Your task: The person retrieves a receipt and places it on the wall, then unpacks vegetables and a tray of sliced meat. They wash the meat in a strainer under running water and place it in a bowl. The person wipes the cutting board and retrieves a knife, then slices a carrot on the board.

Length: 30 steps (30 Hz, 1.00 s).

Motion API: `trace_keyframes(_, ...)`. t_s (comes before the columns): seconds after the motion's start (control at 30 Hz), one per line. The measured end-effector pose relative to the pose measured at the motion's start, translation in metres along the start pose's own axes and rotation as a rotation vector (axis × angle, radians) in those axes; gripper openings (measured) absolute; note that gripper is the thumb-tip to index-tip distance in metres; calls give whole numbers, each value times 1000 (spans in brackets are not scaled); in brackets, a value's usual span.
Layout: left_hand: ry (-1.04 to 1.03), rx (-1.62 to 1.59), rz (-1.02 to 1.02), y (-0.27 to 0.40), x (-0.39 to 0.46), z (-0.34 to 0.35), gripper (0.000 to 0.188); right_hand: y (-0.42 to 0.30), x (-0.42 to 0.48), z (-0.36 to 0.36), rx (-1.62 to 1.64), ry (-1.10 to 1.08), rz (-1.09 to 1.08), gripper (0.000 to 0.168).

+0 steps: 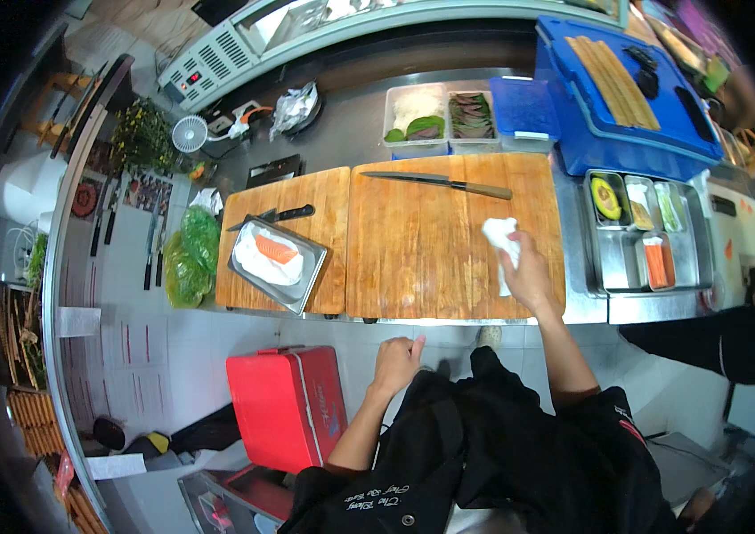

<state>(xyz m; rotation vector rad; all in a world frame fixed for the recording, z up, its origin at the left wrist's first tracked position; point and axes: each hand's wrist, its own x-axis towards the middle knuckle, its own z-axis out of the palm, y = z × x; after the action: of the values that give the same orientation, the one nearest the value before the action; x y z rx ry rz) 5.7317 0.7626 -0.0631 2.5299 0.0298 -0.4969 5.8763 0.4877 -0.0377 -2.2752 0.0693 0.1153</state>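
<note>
My right hand (530, 270) grips a crumpled white cloth (503, 237) on the right part of the large wooden cutting board (417, 247). A long knife (437, 181) with a wooden handle lies along the back of that board. My left hand (399, 360) is loosely curled in front of the counter edge, with nothing seen in it. On the smaller wooden board (334, 213) at left, a metal tray (291, 294) holds an orange salmon piece (276, 249) on white paper. A black-handled knife (294, 213) lies behind the tray, its blade partly hidden.
Right of the boards stands a metal tray (618, 260) with small containers of avocado and orange fish. Containers of leaves (471, 117) and a blue bin (618, 150) stand behind. A red cool box (277, 407) is below at left. A co-worker's dark sleeve (718, 344) shows at right.
</note>
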Motion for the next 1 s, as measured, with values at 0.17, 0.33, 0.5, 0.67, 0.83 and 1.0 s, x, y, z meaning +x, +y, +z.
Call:
trace_keyframes(0.17, 368, -398, 2, 56, 27, -19, 25, -37, 34, 24, 184, -267, -217, 35)
trace_keyframes(0.33, 520, -258, -15, 75, 71, -22, 28, -35, 28, 16, -113, -208, -121, 43)
trace_keyframes(0.5, 410, 167, 133, 105, 133, 11, 30, 19, 36, -4, -205, 57, -246, 45)
trace_keyframes(0.67, 267, 224, 191, 83, 195, 36, 45, 34, 41, -37, -156, 43, -344, 27)
trace_keyframes(0.83, 111, 236, 191, 116, 207, 10, 47, 48, 20, -53, -14, -26, -149, 22)
trace_keyframes(1.0, 128, 206, 425, 204, 181, 51, 39, 70, -1, -56, 158, 350, -17, 19)
